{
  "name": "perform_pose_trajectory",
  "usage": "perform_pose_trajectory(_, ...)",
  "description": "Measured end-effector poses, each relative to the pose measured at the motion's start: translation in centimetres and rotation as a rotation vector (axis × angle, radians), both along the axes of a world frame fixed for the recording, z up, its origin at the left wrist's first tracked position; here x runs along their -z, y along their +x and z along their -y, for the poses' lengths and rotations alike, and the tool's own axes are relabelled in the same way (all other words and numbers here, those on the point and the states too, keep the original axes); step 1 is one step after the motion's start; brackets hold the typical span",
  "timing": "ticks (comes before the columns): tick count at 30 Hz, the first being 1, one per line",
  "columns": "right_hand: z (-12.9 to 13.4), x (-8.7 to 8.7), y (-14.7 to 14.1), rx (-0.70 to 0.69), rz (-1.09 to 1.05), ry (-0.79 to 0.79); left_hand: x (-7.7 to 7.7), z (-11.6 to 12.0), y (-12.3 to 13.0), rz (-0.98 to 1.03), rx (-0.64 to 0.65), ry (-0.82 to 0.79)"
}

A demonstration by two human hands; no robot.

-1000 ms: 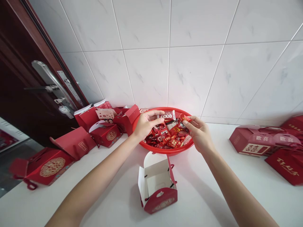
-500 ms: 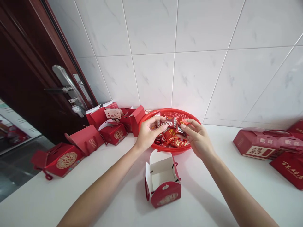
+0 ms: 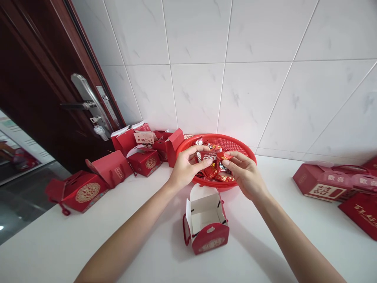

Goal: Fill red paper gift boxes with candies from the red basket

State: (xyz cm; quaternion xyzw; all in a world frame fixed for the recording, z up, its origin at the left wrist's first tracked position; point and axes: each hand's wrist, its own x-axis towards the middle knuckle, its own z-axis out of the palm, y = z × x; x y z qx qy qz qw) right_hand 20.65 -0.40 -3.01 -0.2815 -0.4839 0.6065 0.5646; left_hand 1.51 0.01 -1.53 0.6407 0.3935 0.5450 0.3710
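Observation:
My left hand [image 3: 188, 165] pinches a dark red wrapped candy [image 3: 209, 155] with white lettering between thumb and fingers. A second wrapped candy, red and black [image 3: 221, 162], is gripped by my right hand [image 3: 243, 169]. Both hands are above a red plastic basket [image 3: 246, 143], close together. Inside the basket lie several more wrapped candies [image 3: 210, 172], partly hidden by the hands. On the white table in front of the basket stands an open red gift box [image 3: 212, 239], its white inside bare and its flaps up.
Several red gift boxes [image 3: 85, 192] with cord handles stand on the left of the table [image 3: 141, 236]. More red boxes [image 3: 321, 181] and a dark red pouch [image 3: 359, 212] lie on the right. A tiled wall [image 3: 194, 90] rises behind; a brown door [image 3: 35, 70] is at the left.
Both hands have lowered slightly relative to the basket, still holding the two candies. The whole view has shifted a little, so the boxes and basket appear farther right and slightly higher.

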Motion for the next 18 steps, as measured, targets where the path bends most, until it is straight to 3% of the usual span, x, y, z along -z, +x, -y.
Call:
perform_pose_trajectory(5,0.1,0.4,0.0,-0.035,0.032,0.027,0.0,0.1,-0.6,-0.04,0.1,-0.03)
perform_pose_trajectory(9,0.6,0.3,-0.2,-0.01,0.063,0.058,-0.3,0.5,-1.2,-0.114,0.108,-0.018)
perform_pose_trajectory(14,1.3,-0.4,-0.2,-0.004,0.078,0.068,-1.6,1.2,-2.3,-0.196,0.168,-0.065)
perform_pose_trajectory(18,2.0,-1.0,0.0,-0.083,0.118,0.07,-2.8,1.8,-3.5,-0.282,0.235,-0.126)
